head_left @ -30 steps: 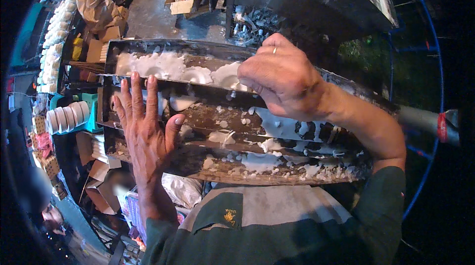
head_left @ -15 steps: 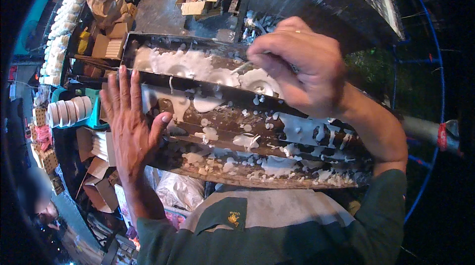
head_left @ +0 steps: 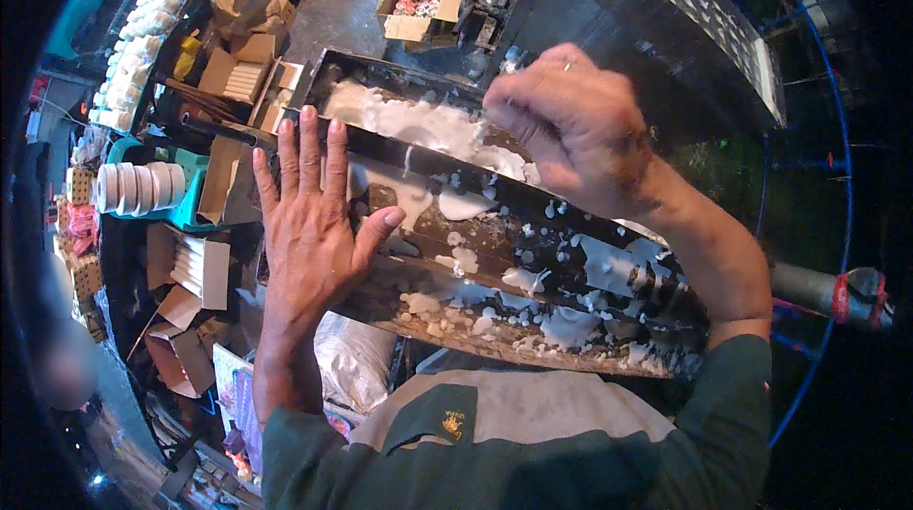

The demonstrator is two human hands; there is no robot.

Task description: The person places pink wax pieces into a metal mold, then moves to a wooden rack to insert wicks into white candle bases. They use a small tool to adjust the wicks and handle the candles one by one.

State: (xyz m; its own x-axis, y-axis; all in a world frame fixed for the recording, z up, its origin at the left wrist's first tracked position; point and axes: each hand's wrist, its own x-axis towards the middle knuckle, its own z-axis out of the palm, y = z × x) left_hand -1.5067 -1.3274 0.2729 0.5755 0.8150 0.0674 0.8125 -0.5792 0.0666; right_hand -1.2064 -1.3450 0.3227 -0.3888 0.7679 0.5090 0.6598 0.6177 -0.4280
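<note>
From the head camera: one wax-spattered trough (head_left: 447,167), two hands, one open carton (head_left: 407,28) beyond. Against half a second ago, the view has turned and the trough slants more steeply; its long axis runs upper left to lower right. The left hand (head_left: 314,234) lies across its left end, fingers slightly spread. The right hand (head_left: 575,125) hovers above, fingers curled; what they pinch, I cannot tell.
</note>
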